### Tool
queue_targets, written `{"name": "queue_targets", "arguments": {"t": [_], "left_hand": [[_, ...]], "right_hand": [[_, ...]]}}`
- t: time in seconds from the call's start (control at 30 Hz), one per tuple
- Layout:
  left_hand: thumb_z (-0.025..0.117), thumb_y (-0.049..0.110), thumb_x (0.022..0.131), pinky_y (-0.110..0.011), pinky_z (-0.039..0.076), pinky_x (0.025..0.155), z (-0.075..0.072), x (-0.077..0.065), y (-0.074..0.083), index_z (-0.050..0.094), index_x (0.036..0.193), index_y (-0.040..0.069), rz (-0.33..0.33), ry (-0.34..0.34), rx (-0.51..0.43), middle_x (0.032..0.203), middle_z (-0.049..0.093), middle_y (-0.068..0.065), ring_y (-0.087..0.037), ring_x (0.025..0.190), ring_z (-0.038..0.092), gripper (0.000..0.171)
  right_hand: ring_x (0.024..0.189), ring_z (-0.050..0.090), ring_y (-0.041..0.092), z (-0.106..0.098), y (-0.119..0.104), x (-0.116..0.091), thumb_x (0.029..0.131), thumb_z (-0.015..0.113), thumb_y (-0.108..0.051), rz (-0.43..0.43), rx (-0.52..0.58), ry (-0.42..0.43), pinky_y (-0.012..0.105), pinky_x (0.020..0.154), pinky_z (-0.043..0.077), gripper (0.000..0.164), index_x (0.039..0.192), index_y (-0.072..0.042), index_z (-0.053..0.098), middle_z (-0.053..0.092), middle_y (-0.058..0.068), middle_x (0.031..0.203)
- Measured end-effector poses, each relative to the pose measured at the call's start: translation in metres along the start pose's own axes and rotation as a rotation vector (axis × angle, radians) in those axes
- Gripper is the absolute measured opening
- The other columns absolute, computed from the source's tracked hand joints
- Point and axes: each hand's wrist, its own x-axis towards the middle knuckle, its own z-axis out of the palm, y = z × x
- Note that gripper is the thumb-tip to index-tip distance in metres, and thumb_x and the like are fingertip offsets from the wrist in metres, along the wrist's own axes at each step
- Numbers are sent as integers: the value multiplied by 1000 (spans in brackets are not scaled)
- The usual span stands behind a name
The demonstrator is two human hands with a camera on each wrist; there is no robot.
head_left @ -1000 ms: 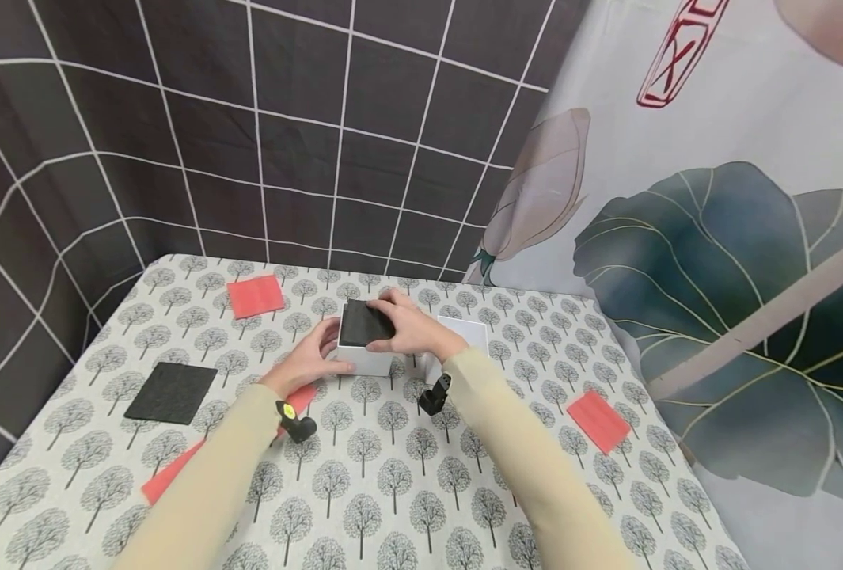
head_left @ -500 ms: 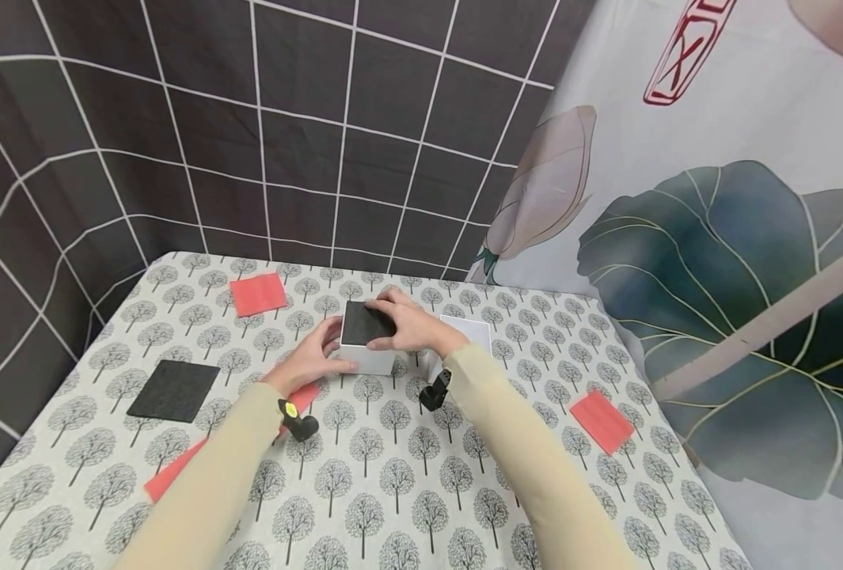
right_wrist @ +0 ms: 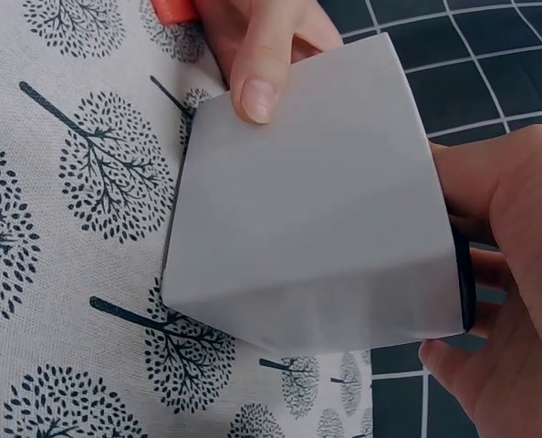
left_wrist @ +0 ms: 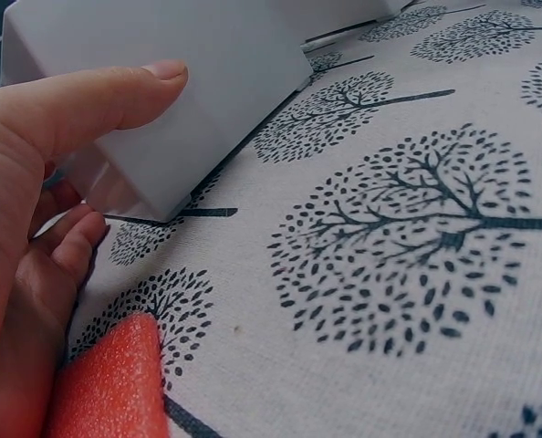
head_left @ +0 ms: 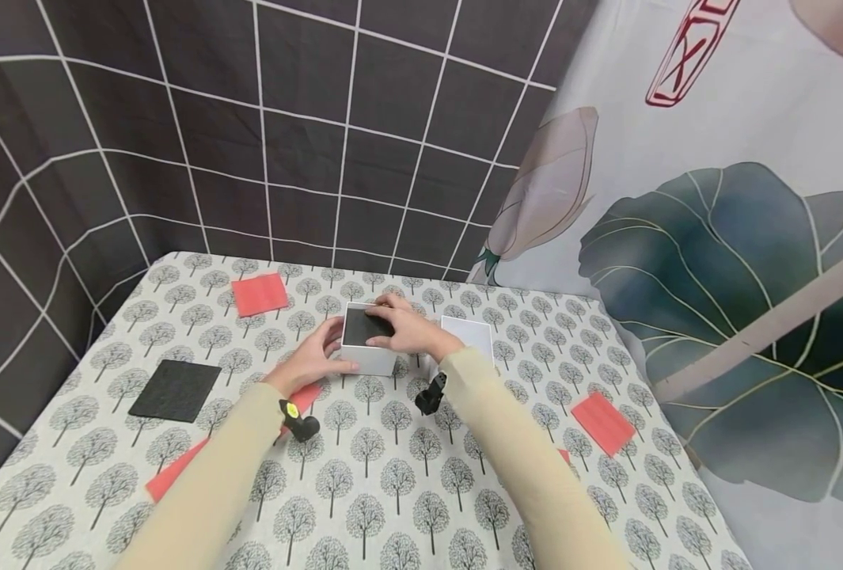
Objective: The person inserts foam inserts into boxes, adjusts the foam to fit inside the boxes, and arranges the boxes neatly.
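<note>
Black and sinking, the pad [head_left: 358, 328] now sits lower inside the white box [head_left: 368, 362], so it looks nearly seated, as the right hand [head_left: 411, 327] grips it and the left hand [head_left: 310, 359] curls its fingers round the box.

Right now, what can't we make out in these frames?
Head: inside of the white box, covered by the black sheet.
Head: whether the red showing either side of the left sleeve is one piece; the sleeve hides the middle.
Head: rest of the small red scrap, under the right sleeve.
Left wrist: lower end of the red foam, cut off by the bottom edge.
</note>
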Motion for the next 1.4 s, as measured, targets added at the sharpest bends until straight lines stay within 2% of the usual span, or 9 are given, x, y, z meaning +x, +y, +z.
{"name": "queue_targets", "arguments": {"t": [0.03,0.27,0.4,0.63,0.93,1.17,1.4], "left_hand": [[79,5,71,-40,22,112,0,0,0,16,145,1,2,0,-1,148,22,-20,-31,135,25,97],[82,10,67,-36,24,111,1,12,-26,18,146,5,27,14,0,148,25,-16,-28,134,28,102],[83,10,65,-36,25,111,1,13,-26,19,145,5,29,16,-14,148,26,-15,-28,134,29,103],[83,11,65,-34,25,111,-1,11,-25,16,146,4,15,30,14,149,24,-16,-28,135,27,105],[82,10,67,-35,25,111,-1,10,-24,18,146,5,15,22,5,148,25,-15,-28,134,28,102],[82,9,68,-36,26,111,-2,10,-25,19,145,4,30,16,6,148,26,-16,-29,134,29,100],[82,8,66,-36,28,109,-1,11,-20,20,144,5,29,8,16,147,28,-17,-30,132,32,100]], "right_hand": [[122,37,24,0,0,0,82,69,-35,4,6,2,40,103,36,60,134,-11,49,40,9,135],[124,38,27,-8,5,-11,84,67,-37,47,92,43,43,105,35,63,136,-9,46,39,12,139],[128,36,30,-14,13,-21,87,63,-36,97,109,82,45,107,31,60,137,-7,45,37,13,141],[121,43,28,-13,17,-29,86,64,-33,119,105,109,43,105,35,58,133,-4,48,45,13,132],[119,46,27,-8,9,-23,82,70,-33,211,115,98,40,104,37,58,129,-2,53,47,12,132],[109,51,28,-5,0,-17,80,73,-23,271,188,95,39,99,42,59,129,2,51,45,16,131],[109,50,25,0,1,-13,81,72,-26,291,142,71,36,98,43,58,128,2,51,42,15,132]]}}
